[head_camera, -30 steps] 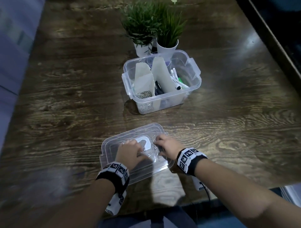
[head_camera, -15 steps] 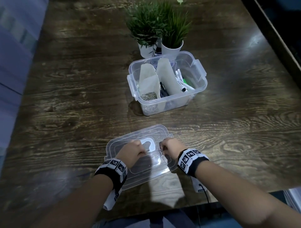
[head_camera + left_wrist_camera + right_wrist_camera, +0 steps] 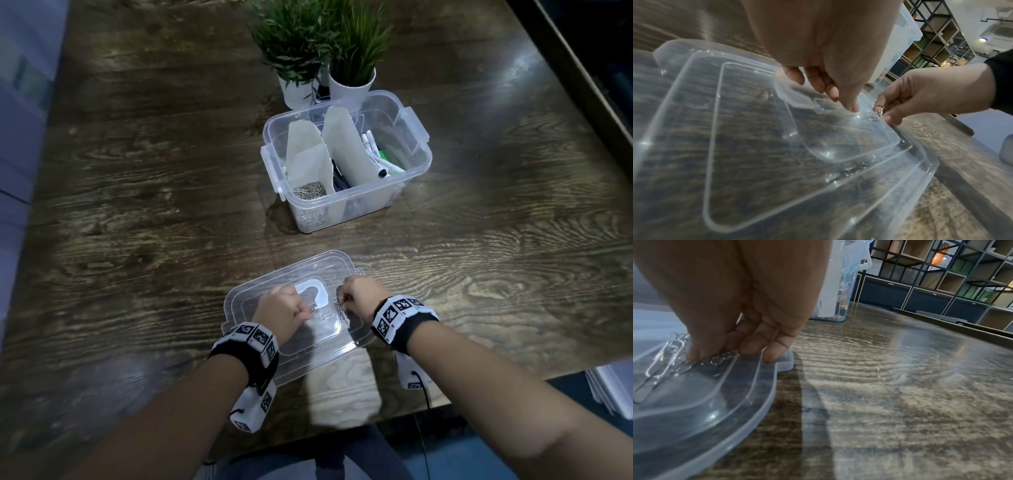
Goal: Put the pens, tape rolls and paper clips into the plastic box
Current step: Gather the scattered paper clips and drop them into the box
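Paper clips on lid, both hands engaged

Right hand (image 3: 359,297) pinches paper clips (image 3: 663,356); left hand (image 3: 281,310) grip pressed together on the lid (image 3: 246,301). No legible writing.

An office – wooden table (image 3: 171,171), cubby shelving (image 3: 941,264), potted plants (image 3: 322,44).

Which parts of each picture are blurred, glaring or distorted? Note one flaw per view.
Head view: glare streaks the table at the upper right, and the near left corner is smeared. Left wrist view: the wide lens bends the lid, which carries small highlights; the left hand looms large and soft. Right wrist view: the right hand is out of focus, though the paper clips read sharply.
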A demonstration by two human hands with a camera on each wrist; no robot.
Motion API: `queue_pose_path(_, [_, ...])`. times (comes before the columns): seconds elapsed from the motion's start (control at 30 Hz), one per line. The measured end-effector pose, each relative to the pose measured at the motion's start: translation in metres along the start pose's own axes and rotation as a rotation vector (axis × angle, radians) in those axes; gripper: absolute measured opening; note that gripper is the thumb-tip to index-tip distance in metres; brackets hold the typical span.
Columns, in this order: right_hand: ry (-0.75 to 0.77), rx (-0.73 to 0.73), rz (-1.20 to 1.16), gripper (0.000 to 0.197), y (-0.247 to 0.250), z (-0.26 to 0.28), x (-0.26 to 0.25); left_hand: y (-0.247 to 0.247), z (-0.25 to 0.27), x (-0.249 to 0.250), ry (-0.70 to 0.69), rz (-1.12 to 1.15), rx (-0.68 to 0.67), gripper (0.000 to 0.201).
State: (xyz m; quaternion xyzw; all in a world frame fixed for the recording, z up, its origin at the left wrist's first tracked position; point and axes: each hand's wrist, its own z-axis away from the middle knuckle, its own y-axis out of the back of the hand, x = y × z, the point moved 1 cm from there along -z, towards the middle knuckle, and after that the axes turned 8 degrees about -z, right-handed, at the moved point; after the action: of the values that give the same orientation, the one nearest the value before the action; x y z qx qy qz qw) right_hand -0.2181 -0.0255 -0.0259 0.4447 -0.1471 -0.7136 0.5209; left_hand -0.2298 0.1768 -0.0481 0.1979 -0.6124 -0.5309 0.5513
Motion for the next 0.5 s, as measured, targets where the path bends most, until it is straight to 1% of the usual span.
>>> queue_pose_path(0.07, [0.003,0.000,-0.003,0.016,0.001,0.001,-0.001,-0.001,-0.002,0.000,0.012,-0.035,-0.024,0.019])
queue_pose_path(0.2, [0.004,-0.010,-0.040,0.009,0.003,0.008,-0.001,0.008,-0.006,-0.003,0.076,-0.077,-0.126,0.015])
queue_pose_path(0.3, [0.021,-0.009,-0.148,0.007,0.012,0.016,-0.006,0.026,-0.013,-0.004,0.079,0.038,-0.178,0.010])
queue_pose_path(0.4, [0.059,-0.005,-0.271,0.010,0.033,0.026,-0.021,0.050,-0.017,-0.005,0.052,0.125,-0.132,0.007])
queue_pose_path(0.47, [0.125,0.019,-0.327,0.009,0.056,0.033,-0.035,0.065,-0.018,-0.008,0.061,0.160,-0.085,0.006])
queue_pose_path(0.5, [0.174,0.059,-0.349,0.007,0.072,0.034,-0.045,0.073,-0.018,-0.010,0.066,0.170,-0.055,0.008])
